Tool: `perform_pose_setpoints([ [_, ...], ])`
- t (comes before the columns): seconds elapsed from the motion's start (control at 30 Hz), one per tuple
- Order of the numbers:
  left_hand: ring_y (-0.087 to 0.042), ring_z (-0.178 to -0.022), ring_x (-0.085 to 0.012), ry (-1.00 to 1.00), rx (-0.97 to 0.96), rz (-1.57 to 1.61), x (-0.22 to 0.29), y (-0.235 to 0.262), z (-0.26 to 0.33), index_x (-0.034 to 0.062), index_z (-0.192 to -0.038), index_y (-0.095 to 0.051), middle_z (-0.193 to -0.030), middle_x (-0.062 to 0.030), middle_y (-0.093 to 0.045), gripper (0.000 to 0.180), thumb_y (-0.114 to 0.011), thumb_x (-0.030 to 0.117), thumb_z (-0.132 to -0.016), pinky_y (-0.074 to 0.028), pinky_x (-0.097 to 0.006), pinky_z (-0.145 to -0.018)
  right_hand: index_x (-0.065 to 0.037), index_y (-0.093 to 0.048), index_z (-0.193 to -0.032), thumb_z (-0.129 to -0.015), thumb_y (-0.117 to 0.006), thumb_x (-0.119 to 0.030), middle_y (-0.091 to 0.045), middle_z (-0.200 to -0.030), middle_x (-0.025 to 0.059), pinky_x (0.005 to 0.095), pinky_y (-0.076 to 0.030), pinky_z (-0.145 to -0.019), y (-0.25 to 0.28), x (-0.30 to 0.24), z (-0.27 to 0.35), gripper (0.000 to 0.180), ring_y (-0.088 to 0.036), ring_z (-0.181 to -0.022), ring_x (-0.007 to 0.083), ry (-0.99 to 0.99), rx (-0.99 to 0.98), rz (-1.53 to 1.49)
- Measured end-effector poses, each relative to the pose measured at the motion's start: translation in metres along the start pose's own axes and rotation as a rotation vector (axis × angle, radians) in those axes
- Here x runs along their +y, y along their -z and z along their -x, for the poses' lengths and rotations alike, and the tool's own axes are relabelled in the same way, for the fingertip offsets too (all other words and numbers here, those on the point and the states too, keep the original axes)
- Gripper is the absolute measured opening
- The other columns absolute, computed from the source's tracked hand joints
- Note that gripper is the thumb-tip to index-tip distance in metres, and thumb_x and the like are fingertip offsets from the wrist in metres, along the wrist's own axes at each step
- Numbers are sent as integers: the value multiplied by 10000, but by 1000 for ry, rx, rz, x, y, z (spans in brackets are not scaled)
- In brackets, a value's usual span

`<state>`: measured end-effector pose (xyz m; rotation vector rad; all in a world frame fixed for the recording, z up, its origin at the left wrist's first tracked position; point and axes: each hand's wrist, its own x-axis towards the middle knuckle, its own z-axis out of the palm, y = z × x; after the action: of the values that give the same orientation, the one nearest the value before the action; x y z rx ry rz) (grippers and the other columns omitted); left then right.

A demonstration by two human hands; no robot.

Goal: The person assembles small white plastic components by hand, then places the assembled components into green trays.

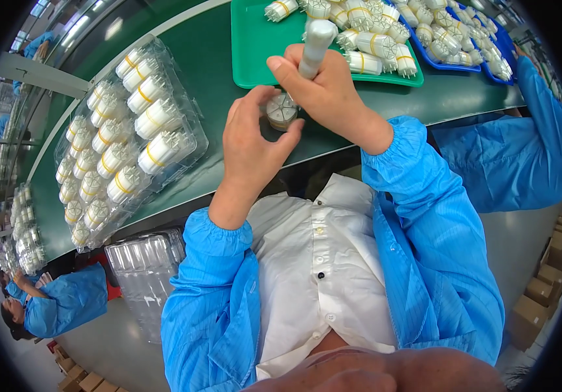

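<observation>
Both my hands are over the green table (215,39). My left hand (253,140) curves its fingers and thumb around a short round part (282,110), whose face shows a spoke pattern. Gripped in my right hand (328,91) is a tool with a thick white handle (317,46). The handle rises above the fist, and the tool's lower end comes close to the round part. My fingers hide that end, so contact cannot be made out.
To the left, a clear plastic tray (194,140) holds rows of white cylinders with yellow bands. A green tray (245,65) and blue trays (447,66) hold more cylinders. Clear trays (147,261) are stacked below the table. Co-workers in blue sit at both sides; cardboard boxes (528,320) stand right.
</observation>
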<state>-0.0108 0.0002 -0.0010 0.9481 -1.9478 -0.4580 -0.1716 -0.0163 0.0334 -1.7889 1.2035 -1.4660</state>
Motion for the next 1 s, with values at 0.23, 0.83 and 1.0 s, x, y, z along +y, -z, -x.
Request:
perform_pose_setpoints([
  [0.23, -636, -909, -286, 26, 5, 54, -3, 0, 3, 26, -1193, -578, -1073, -123, -653, 552, -834, 78, -707, -530, -386, -784, -98, -480, -659, -992, -610, -244, -474, -568, -31, 247, -343, -507, 14, -11, -11, 386, -418, -536, 51, -128, -3, -308],
  [0.83, -627, -943, -290, -29, 9, -117, -7, -1, 0, 36, -1161, -588, -1063, -133, -643, 527, -837, 94, -701, -527, -380, -784, -90, -491, -662, -993, -605, -253, -489, -588, -21, 245, -337, -505, 4, 2, -7, 387, -432, -544, 55, -68, -86, -124],
  [1.0, -632, -960, -281, 88, 20, 60, -5, -2, 4, 28, -1198, -560, -1089, -132, -649, 564, -835, 87, -709, -533, -376, -786, -85, -477, -647, -989, -602, -249, -484, -591, -18, 255, -329, -505, 12, -10, -12, 400, -418, -539, 57, -127, -54, -260],
])
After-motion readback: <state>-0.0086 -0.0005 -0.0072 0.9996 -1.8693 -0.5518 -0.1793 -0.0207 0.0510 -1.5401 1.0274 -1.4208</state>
